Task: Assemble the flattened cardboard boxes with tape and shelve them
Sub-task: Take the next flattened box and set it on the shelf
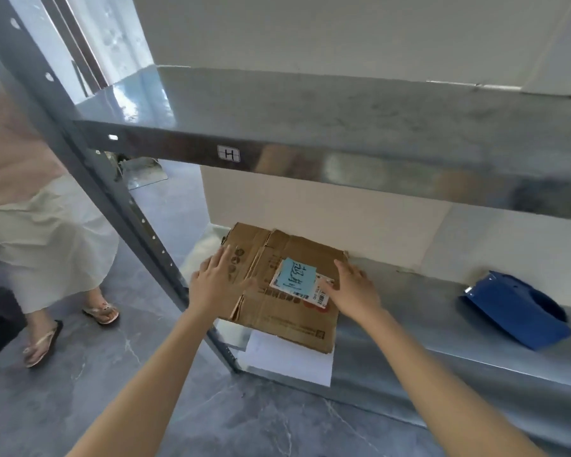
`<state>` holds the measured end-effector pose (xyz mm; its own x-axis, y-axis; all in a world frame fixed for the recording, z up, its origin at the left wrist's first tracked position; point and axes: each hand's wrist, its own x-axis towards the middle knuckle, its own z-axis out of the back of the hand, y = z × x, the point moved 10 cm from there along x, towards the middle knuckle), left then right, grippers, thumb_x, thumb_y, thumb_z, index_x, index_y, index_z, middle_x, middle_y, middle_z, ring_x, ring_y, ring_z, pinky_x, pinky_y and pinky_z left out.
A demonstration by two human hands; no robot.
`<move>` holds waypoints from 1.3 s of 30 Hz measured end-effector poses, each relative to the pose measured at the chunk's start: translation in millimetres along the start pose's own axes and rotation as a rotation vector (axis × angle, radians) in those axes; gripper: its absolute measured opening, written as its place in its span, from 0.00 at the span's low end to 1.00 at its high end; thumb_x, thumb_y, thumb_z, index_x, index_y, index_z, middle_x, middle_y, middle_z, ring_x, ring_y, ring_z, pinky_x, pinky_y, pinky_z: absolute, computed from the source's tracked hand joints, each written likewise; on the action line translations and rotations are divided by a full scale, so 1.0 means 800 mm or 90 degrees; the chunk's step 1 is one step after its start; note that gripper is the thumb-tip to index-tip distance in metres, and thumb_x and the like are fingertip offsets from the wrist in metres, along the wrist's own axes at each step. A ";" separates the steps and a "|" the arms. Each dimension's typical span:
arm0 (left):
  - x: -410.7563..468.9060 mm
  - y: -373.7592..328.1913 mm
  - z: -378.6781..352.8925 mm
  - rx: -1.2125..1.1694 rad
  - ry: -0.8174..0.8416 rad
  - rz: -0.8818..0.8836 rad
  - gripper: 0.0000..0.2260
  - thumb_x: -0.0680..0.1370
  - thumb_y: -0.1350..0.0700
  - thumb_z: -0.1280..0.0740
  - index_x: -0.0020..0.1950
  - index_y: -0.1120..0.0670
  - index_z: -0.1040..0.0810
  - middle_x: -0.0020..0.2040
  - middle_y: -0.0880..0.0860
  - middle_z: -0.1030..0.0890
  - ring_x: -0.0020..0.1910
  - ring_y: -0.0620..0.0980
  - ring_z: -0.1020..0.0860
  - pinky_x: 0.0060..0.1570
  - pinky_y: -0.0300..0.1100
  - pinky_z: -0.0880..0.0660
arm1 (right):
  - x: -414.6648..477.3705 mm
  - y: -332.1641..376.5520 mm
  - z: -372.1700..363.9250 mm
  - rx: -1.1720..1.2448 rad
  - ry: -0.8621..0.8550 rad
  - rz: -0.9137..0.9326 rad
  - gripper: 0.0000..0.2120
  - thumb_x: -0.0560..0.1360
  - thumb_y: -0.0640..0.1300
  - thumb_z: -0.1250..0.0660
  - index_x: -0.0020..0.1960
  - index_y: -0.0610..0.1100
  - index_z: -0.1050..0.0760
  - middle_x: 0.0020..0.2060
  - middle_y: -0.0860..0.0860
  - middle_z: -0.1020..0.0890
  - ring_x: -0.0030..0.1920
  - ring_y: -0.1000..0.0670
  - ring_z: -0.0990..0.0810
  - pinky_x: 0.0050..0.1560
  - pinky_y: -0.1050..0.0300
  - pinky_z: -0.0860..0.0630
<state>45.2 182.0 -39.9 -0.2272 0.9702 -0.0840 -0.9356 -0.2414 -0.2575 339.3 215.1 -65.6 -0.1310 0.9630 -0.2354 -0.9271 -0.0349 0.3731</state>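
A flattened brown cardboard box (277, 311) lies on the lower metal shelf (442, 351) at its left end, with a light blue note and a white label stuck on top. My left hand (216, 282) rests flat on the box's left part, fingers spread. My right hand (355, 286) lies flat on its right edge, beside the label. Neither hand grips the cardboard. White sheets (287, 361) stick out from under the box at the front.
A blue bag (521, 311) lies on the same shelf to the right. An upper shelf marked H (228, 155) overhangs. The grey upright post (139, 219) stands left of the box. Another person in a long pale skirt and sandals (47, 245) stands at left.
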 end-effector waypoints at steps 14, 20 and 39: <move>0.067 0.037 -0.062 -0.157 0.139 0.009 0.49 0.68 0.29 0.31 0.80 0.45 0.51 0.78 0.58 0.44 0.76 0.61 0.44 0.71 0.60 0.36 | -0.013 0.000 -0.051 0.099 -0.011 -0.165 0.39 0.79 0.61 0.37 0.80 0.50 0.52 0.72 0.46 0.31 0.70 0.43 0.30 0.63 0.44 0.24; 0.062 0.015 -0.028 -0.206 0.084 -0.026 0.51 0.65 0.27 0.30 0.80 0.43 0.50 0.77 0.58 0.43 0.75 0.60 0.44 0.71 0.60 0.37 | -0.025 0.008 -0.021 0.174 -0.091 -0.175 0.43 0.76 0.58 0.32 0.80 0.49 0.52 0.70 0.45 0.29 0.66 0.44 0.25 0.59 0.47 0.21; 0.033 -0.030 0.043 -0.471 -0.020 -0.090 0.49 0.67 0.41 0.22 0.78 0.40 0.51 0.71 0.52 0.39 0.67 0.59 0.32 0.64 0.61 0.29 | -0.103 -0.015 0.095 0.325 -0.327 -0.189 0.50 0.71 0.60 0.27 0.80 0.46 0.53 0.70 0.44 0.32 0.66 0.44 0.26 0.61 0.47 0.24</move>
<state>52.3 214.5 -2.7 -0.1359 0.9905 0.0221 -0.5334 -0.0543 -0.8441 388.1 156.1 17.5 0.3914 0.9202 0.0093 -0.6058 0.2501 0.7553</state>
